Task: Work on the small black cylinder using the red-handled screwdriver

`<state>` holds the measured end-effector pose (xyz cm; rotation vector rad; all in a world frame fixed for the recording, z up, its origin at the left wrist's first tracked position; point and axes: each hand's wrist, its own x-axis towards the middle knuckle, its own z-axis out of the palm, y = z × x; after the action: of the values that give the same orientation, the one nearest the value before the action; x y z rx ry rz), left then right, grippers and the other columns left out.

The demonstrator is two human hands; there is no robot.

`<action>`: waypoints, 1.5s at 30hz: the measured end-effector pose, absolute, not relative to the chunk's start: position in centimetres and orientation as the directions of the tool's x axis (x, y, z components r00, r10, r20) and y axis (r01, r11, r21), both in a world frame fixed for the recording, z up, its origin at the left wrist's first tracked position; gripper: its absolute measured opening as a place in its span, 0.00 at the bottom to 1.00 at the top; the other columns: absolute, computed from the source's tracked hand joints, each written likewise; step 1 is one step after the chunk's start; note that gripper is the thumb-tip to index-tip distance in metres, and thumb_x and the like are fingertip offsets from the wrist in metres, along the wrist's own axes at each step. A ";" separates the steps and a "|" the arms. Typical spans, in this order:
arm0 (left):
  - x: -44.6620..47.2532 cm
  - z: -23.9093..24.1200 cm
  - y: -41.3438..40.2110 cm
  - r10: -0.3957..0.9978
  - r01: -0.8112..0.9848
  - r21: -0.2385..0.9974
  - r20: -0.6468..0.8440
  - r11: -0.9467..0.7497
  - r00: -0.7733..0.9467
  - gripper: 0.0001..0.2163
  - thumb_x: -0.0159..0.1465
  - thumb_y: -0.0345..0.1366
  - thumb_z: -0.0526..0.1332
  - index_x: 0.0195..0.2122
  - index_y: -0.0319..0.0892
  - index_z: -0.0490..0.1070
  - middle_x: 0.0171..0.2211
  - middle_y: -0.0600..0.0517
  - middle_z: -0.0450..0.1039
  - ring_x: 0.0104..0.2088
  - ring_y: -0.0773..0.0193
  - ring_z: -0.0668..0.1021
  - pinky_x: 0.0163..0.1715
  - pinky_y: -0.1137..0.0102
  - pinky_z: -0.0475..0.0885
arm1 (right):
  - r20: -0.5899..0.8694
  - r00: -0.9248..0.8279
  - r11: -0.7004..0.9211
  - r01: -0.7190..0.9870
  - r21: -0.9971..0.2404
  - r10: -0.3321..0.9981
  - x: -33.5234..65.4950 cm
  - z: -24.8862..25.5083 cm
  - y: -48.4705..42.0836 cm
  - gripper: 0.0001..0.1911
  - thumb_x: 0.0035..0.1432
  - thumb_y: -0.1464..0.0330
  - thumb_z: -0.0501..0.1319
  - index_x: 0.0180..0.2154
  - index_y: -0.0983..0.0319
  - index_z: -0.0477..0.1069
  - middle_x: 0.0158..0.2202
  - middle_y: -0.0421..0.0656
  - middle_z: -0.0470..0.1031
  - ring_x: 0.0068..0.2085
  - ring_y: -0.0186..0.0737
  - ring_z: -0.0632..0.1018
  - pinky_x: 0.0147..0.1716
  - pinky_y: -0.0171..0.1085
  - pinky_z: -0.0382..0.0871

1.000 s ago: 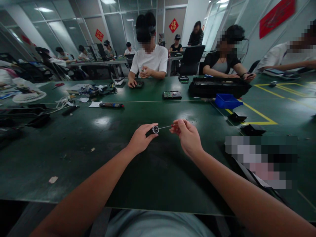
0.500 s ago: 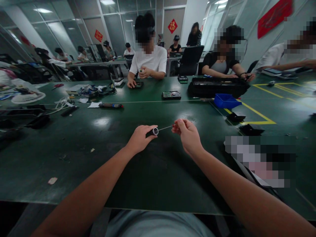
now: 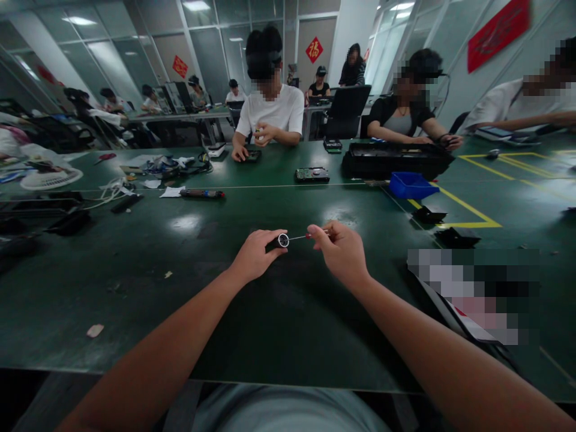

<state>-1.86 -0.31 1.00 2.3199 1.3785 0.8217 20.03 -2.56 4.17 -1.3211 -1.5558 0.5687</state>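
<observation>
My left hand (image 3: 252, 254) is closed round a small dark cylindrical part (image 3: 282, 240) whose open end has a bright silver ring. Between the fingers of my right hand (image 3: 345, 252) is a slim screwdriver (image 3: 299, 237), with a thin metal shaft and a bit of red at the handle. Its shaft points left and its tip is at the ringed end; whether it touches or sits inside is too small to tell. Both hands are just above the green table (image 3: 288, 324). Most of the screwdriver handle is hidden by my right fingers.
Ahead lie a hard drive (image 3: 312, 174), a blue bin (image 3: 411, 185), a long black housing (image 3: 398, 159) and black scraps (image 3: 456, 236). A dark pen-shaped tool (image 3: 202, 194) is at left, a blurred-out flat object (image 3: 468, 297) at right. A co-worker (image 3: 272, 111) sits opposite.
My right thumb and fingers have shifted their grip on the screwdriver, and some red now shows at its handle. The shaft lies more level. My left hand has hardly moved.
</observation>
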 end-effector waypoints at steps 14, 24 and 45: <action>-2.0 0.6 -0.1 0.870 0.690 0.532 0.326 -0.491 0.369 0.20 0.66 0.39 0.65 0.59 0.50 0.70 0.49 0.51 0.76 0.49 0.57 0.74 0.54 0.59 0.68 | 0.412 -0.057 0.396 0.421 -0.816 0.909 20.1 3.4 -2.5 0.13 0.69 0.60 0.52 0.39 0.58 0.72 0.24 0.38 0.72 0.27 0.38 0.75 0.29 0.38 0.65; -1.8 0.8 -0.2 0.869 0.686 0.534 0.318 -0.494 0.378 0.20 0.66 0.38 0.65 0.59 0.49 0.70 0.48 0.51 0.76 0.49 0.56 0.75 0.54 0.58 0.68 | 0.389 -0.009 0.373 0.306 -0.876 0.921 20.0 2.9 -2.2 0.08 0.67 0.62 0.54 0.43 0.57 0.69 0.29 0.38 0.73 0.31 0.39 0.75 0.32 0.39 0.67; -2.4 1.3 0.8 0.818 0.691 0.439 0.349 -0.574 0.457 0.19 0.66 0.35 0.65 0.58 0.48 0.70 0.49 0.51 0.76 0.49 0.57 0.74 0.55 0.57 0.66 | -0.041 0.176 0.020 -0.330 -0.944 0.984 20.1 1.7 0.0 0.11 0.59 0.59 0.65 0.30 0.60 0.72 0.26 0.38 0.72 0.28 0.34 0.73 0.32 0.36 0.74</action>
<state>-2.42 0.85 1.32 2.4732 1.3056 0.7854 20.10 -0.01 1.67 -1.0472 -0.8265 1.2245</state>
